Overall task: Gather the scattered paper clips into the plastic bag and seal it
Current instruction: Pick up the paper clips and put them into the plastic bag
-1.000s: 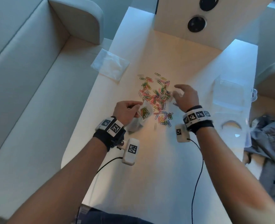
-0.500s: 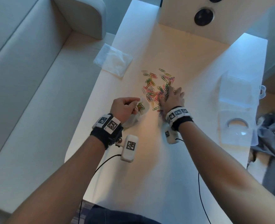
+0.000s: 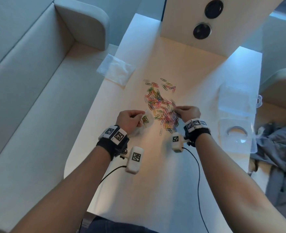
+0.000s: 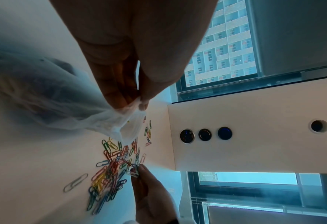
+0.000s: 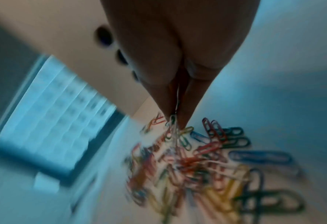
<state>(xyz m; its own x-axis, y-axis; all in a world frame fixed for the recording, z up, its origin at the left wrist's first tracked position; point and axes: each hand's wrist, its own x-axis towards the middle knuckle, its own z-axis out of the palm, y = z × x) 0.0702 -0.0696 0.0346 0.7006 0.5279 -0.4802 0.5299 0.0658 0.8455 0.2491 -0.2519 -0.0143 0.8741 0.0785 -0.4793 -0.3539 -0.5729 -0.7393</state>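
Your left hand (image 3: 130,119) pinches the plastic bag (image 3: 146,121) by its mouth, left of the paper clips (image 3: 160,105) on the table (image 3: 155,182). Your right hand (image 3: 188,113) pinches a few clips at the pile's right edge.

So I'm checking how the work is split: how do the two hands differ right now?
The left hand pinches the plastic bag by its rim; the right hand pinches a few paper clips. The left is beside the pile, the right over its edge. Both are curled in fingertip grips.
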